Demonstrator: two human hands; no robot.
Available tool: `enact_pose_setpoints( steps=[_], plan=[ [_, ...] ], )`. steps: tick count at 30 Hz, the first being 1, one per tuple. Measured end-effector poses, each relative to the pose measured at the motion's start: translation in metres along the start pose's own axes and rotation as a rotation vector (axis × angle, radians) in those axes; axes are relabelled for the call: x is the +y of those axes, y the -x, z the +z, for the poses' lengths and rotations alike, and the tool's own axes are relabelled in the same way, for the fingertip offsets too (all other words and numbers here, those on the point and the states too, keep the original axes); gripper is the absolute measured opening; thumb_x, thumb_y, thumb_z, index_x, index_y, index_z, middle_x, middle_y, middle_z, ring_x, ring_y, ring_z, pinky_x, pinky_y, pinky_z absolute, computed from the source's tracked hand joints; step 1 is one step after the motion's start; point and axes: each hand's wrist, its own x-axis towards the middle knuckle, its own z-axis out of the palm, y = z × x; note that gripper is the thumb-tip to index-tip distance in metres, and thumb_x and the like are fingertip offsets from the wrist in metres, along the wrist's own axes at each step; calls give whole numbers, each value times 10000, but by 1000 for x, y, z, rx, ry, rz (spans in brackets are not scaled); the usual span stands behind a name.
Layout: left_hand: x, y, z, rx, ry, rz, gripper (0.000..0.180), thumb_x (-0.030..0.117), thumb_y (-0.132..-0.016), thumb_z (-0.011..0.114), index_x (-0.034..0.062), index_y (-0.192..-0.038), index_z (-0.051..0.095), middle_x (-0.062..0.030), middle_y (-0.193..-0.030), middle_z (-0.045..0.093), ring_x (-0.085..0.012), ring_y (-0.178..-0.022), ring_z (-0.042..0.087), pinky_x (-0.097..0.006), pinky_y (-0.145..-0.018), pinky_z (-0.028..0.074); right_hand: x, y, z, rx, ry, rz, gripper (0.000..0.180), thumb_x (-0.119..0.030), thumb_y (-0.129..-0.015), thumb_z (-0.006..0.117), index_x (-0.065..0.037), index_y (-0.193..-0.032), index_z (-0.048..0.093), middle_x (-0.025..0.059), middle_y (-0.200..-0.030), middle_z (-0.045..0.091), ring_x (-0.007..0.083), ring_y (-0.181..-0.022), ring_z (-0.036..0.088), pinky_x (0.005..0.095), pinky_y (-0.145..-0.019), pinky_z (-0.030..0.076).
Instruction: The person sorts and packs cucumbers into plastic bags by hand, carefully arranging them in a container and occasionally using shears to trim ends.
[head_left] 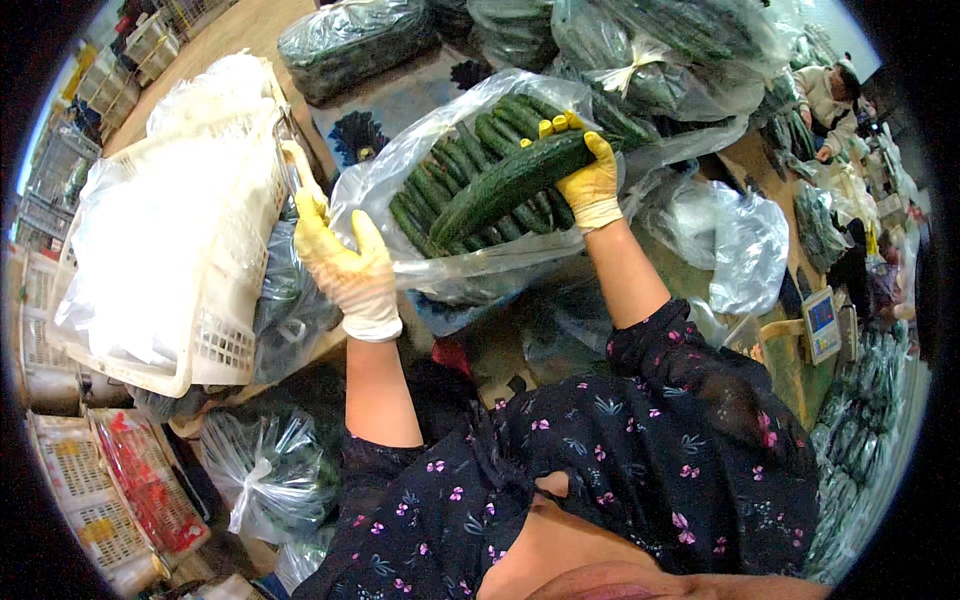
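My right hand (588, 185), in a yellow glove with a pale cuff, is closed round the upper right end of a long dark green cucumber (510, 188). The cucumber slants over an open clear plastic bag (350, 190), above several more cucumbers (425, 190) lying side by side in it. At the bag's left edge is my left hand (345, 258), gloved alike, with its thumb spread away from the stretched fingers. It lies close to the bag's film; whether it touches the film I cannot tell.
A white plastic crate (225, 335) with white sheets stands at the left. Filled bags of cucumbers (355, 50) lie beyond, and a tied bag (265, 470) sits low at the left. A scale display (822, 325) is at the right; another person (828, 105) works at far right.
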Motion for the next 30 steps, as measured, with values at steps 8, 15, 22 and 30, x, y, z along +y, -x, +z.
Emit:
enact_pose_setpoints(
  steps=[8, 15, 22, 30],
  plan=[
    [42, 17, 23, -547, 676, -40, 865, 225, -670, 788, -2, -1366, 328, -190, -1281, 464, -295, -1184, 459, -351, -1010, 348, -21, 1, 71, -385, 185, 42, 453, -209, -719, 627, -44, -1135, 556, 118, -1091, 566, 330, -1096, 489, 603, -1021, 279],
    [89, 19, 25, -1054, 967, -164, 1088, 206, -599, 817, 17, -1431, 141, -181, -1301, 451, -227, -1187, 449, -299, -1014, 321, -51, 31, 126, -394, 243, 52, 437, -221, -788, 569, -12, -1171, 533, 142, -1081, 573, 334, -1072, 510, 601, -977, 342],
    [126, 81, 38, -1370, 1685, -885, 532, 289, -769, 680, 31, -1186, 475, -91, -946, 615, -228, -747, 638, -340, -661, 543, -71, 46, 106, 223, 261, 76, 196, -157, -868, 565, 1, -980, 596, 142, -931, 636, 282, -844, 608, 448, -807, 502],
    [118, 98, 46, -1389, 1955, -1301, 478, 324, -755, 609, 12, -1113, 554, -126, -939, 649, -244, -773, 647, -384, -712, 546, -28, 133, 88, 347, 727, 173, 272, -245, -852, 608, -53, -1045, 596, 56, -940, 651, 210, -829, 617, 364, -795, 487]
  ],
)
